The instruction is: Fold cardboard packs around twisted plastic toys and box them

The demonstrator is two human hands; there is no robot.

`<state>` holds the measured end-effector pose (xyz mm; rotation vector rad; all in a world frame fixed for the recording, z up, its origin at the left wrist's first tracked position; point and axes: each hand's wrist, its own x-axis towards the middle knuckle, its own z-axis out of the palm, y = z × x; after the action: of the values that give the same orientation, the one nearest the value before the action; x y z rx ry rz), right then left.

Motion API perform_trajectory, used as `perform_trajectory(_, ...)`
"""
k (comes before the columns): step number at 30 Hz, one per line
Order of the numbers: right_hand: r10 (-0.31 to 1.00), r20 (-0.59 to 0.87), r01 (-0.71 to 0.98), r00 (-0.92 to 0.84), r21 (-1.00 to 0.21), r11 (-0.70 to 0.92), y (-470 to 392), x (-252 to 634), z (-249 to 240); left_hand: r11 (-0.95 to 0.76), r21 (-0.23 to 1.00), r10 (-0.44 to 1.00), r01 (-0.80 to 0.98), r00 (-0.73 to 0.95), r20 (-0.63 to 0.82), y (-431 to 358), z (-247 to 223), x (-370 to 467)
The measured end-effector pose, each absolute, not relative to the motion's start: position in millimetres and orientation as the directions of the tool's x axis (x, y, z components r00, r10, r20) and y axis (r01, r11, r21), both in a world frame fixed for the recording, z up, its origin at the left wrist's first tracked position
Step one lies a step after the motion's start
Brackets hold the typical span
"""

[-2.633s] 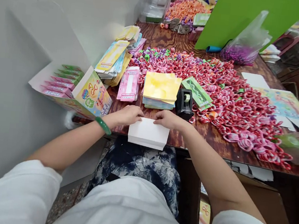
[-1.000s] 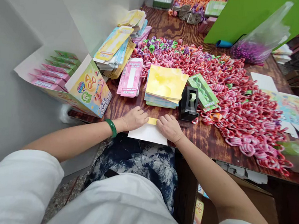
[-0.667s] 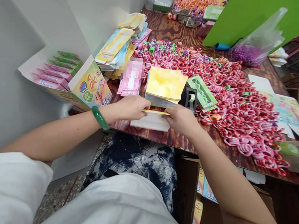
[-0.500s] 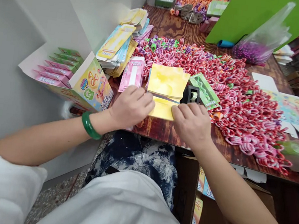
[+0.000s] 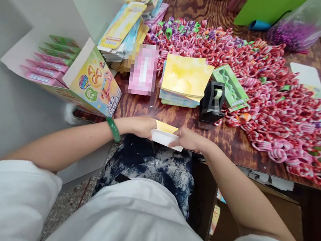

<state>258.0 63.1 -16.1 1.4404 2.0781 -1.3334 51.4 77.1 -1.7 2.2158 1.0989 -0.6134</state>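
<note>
Fingers of both hands are closed on opposite ends of a folded card (image 5: 165, 132), yellow on one face and white on the other. It spans the gap between the left hand (image 5: 145, 127) and the right hand (image 5: 188, 138), at the table's (image 5: 175, 115) near edge. Both forearms angle inward, the left wrist wearing a green bangle (image 5: 113, 129). Beyond sits a card stack (image 5: 185, 79), beside a black tape dispenser (image 5: 213, 102).

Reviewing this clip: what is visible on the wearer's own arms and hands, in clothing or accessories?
Both upper arms are in loose, plain white short sleeves, and the forearms are uncovered. A smooth, rounded green bangle circles the left wrist. The right wrist has nothing on it, and no gloves cover the left hand or right hand.
</note>
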Motion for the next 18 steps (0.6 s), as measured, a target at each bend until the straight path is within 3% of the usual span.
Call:
perform_trajectory(3, 0.499, -0.737, 0.844, -0.455, -0.536, -0.023, 81.3, 255.3, -25.2, -0.444, 0.317, 0.431, 0.838, 0.51, -0.745, 100.0, -4.2, 62.9)
perform_trajectory(7, 0.537, -0.696, 0.84, -0.476, -0.541, 0.043, 72.3, 255.2, -23.4, -0.465, 0.338, 0.436, 0.818, 0.544, -0.717, 95.9, -0.2, 59.2)
perform_trajectory(10, 0.72, -0.479, 0.828, -0.502, -0.505, 0.241, 50.4, 254.1, -9.9, -0.566, 0.275, 0.606, 0.777, 0.619, -0.5, 80.7, 10.4, 45.5)
perform_trajectory(12, 0.822, -0.266, 0.845, -0.504, -0.347, 0.406, 35.5, 251.3, -4.8, -0.652, 0.171, 0.694, 0.738, 0.673, -0.257, 70.4, 12.4, 37.0)
perform_trajectory(14, 0.843, -0.119, 0.848, -0.525, -0.16, 0.505, 24.2, 247.6, -8.7, -0.698, 0.066, 0.707, 0.713, 0.701, -0.097, 61.5, 6.8, 31.3)
perform_trajectory(16, 0.829, -0.047, 0.83, -0.558, -0.053, 0.555, 17.4, 244.2, -21.8, -0.718, 0.009, 0.695, 0.696, 0.717, -0.05, 54.4, -4.9, 27.7)
perform_trajectory(18, 0.814, 0.001, 0.814, -0.58, -0.039, 0.58, 13.9, 242.6, -39.4, -0.731, 0.029, 0.681, 0.682, 0.731, -0.052, 49.1, -17.5, 24.8)
